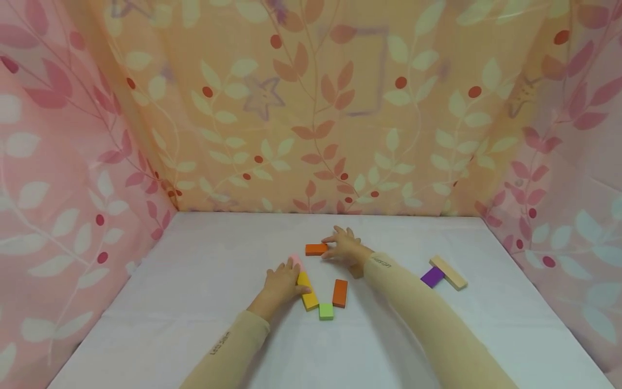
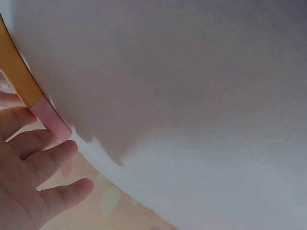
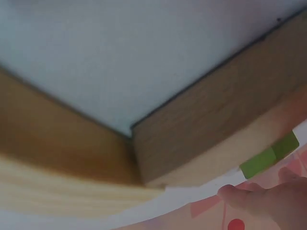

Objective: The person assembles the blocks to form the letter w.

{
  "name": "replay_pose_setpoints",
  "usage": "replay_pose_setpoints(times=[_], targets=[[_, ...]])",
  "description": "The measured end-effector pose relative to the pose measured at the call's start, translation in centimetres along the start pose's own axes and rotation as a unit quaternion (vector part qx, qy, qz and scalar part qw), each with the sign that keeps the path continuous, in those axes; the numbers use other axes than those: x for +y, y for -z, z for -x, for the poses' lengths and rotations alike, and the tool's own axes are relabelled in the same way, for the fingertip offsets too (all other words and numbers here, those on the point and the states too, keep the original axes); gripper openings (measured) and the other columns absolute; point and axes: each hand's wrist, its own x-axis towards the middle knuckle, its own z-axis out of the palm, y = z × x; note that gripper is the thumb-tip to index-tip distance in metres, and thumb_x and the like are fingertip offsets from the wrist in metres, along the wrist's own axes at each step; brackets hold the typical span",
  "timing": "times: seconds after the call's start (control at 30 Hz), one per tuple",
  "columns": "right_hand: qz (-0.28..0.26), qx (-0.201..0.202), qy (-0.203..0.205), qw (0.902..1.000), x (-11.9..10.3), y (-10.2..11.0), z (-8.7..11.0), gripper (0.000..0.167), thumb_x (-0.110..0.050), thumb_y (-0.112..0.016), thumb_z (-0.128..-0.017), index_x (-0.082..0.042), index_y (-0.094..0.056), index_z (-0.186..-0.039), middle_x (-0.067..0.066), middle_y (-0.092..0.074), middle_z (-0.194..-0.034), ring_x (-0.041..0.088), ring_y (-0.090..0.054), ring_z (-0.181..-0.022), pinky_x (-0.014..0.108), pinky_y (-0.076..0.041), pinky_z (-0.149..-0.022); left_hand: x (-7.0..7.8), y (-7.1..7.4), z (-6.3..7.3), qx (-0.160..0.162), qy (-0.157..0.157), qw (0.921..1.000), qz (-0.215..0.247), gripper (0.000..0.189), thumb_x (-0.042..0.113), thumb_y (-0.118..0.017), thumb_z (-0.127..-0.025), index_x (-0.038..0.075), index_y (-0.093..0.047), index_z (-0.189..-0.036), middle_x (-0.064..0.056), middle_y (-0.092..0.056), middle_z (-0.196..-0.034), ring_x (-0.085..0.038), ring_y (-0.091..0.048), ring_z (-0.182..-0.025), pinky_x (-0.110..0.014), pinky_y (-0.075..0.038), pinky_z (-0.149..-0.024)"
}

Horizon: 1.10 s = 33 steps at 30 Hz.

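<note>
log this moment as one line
left hand: touching yellow block | right hand: at far orange block | purple block: by pale block

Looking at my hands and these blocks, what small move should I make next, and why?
I'd probably nudge the far orange block toward the pink block with your right hand: that hand is right beside it, a gap separates those two blocks, and your left hand is at the yellow block, which meets the pink one end to end.

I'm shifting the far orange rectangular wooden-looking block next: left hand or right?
The right hand, I'd judge: its spread fingers sit by one end of the far orange block. The left hand is farther off, its thumb over the yellow rectangular block.
</note>
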Motion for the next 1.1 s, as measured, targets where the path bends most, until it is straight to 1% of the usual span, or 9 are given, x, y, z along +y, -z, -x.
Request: replay_pose_setpoints(times=[0.17,0.27,0.43,0.53,0.63,0.73,0.87,1.0,1.1], targets=[[-0.029,0.012,-0.030,0.9991,0.1,-0.4,-0.3,0.050,-0.036,-0.079,-0.081,-0.026,-0.066,-0.128,0.003,-0.011,-0.163,0.039,0.005,-0.146,0.067,0.000,-0.110,0.2,-0.2,0.0,0.009,-0.008,0.9999,-0.004,0.081,0.052,-0.068,-0.085,-0.003,-0.048,-0.140,-0.025,-0.037,-0.149,-0.043,-0.039,-0.133,-0.064,-0.030,-0.103],[-0.012,0.023,-0.016,0.9995,0.0,-0.3,-0.2,0.046,-0.035,-0.080,-0.081,-0.021,-0.068,-0.124,0.009,-0.016,-0.161,0.042,-0.002,-0.145,0.067,-0.004,-0.109,0.4,-0.2,0.0,0.012,-0.009,0.9999,-0.007,0.080,0.052,-0.068,-0.085,-0.003,-0.048,-0.140,-0.025,-0.037,-0.149,-0.043,-0.039,-0.133,-0.064,-0.030,-0.103],[-0.024,0.040,-0.007,0.9989,-0.2,0.1,0.2,0.043,-0.032,-0.079,-0.082,-0.016,-0.069,-0.120,0.012,-0.025,-0.157,0.043,-0.017,-0.140,0.065,-0.016,-0.109,0.5,0.0,0.1,0.014,-0.005,0.9998,-0.009,0.080,0.051,-0.068,-0.085,-0.002,-0.047,-0.141,-0.025,-0.036,-0.149,-0.042,-0.039,-0.133,-0.063,-0.031,-0.102],[-0.038,0.061,0.022,0.9972,-0.3,0.6,0.8,0.043,-0.029,-0.078,-0.083,-0.009,-0.068,-0.120,0.015,-0.041,-0.147,0.040,-0.032,-0.134,0.059,-0.025,-0.108,0.6,0.1,0.2,0.013,-0.003,0.9999,-0.010,0.080,0.051,-0.068,-0.085,-0.002,-0.047,-0.142,-0.025,-0.036,-0.150,-0.042,-0.039,-0.133,-0.063,-0.032,-0.102],[-0.089,0.079,0.060,0.9912,-0.1,1.0,1.5,0.042,-0.023,-0.077,-0.085,-0.001,-0.066,-0.119,0.015,-0.060,-0.125,0.032,-0.051,-0.116,0.048,-0.039,-0.101,0.6,0.1,0.2,0.006,0.001,1.0000,-0.005,0.080,0.050,-0.069,-0.085,-0.002,-0.046,-0.142,-0.024,-0.036,-0.150,-0.042,-0.038,-0.134,-0.063,-0.031,-0.103],[-0.199,0.064,0.048,0.9768,0.1,0.7,2.3,0.040,-0.015,-0.075,-0.086,0.003,-0.063,-0.121,0.012,-0.066,-0.105,0.023,-0.062,-0.095,0.038,-0.051,-0.087,0.4,-0.1,0.1,-0.002,0.008,1.0000,0.002,0.080,0.049,-0.069,-0.086,-0.002,-0.046,-0.143,-0.024,-0.035,-0.151,-0.042,-0.037,-0.135,-0.063,-0.029,-0.105],[-0.344,0.026,-0.024,0.9382,-0.1,-0.2,3.2,0.039,-0.007,-0.072,-0.088,0.003,-0.059,-0.124,0.012,-0.067,-0.101,0.019,-0.065,-0.083,0.032,-0.055,-0.078,0.1,-0.4,-0.1,-0.006,0.011,0.9999,0.003,0.080,0.050,-0.068,-0.086,-0.001,-0.045,-0.143,-0.023,-0.033,-0.152,-0.041,-0.035,-0.136,-0.063,-0.028,-0.106],[-0.405,0.001,-0.066,0.9120,0.1,-0.9,3.8,0.038,-0.003,-0.067,-0.090,0.005,-0.057,-0.126,0.017,-0.064,-0.114,0.018,-0.064,-0.079,0.032,-0.057,-0.076,-0.1,-0.3,-0.1,-0.002,0.005,1.0000,0.004,0.080,0.050,-0.068,-0.086,-0.002,-0.045,-0.142,-0.024,-0.034,-0.151,-0.042,-0.036,-0.135,-0.063,-0.029,-0.104],[-0.419,-0.002,-0.084,0.9041,0.8,-1.2,4.2,0.039,-0.002,-0.064,-0.092,0.005,-0.056,-0.129,0.021,-0.060,-0.124,0.017,-0.063,-0.078,0.033,-0.057,-0.075,0.0,-0.3,0.0,0.001,0.001,1.0000,0.003,0.080,0.050,-0.068,-0.086,-0.003,-0.046,-0.142,-0.025,-0.035,-0.150,-0.042,-0.037,-0.134,-0.064,-0.030,-0.103]])
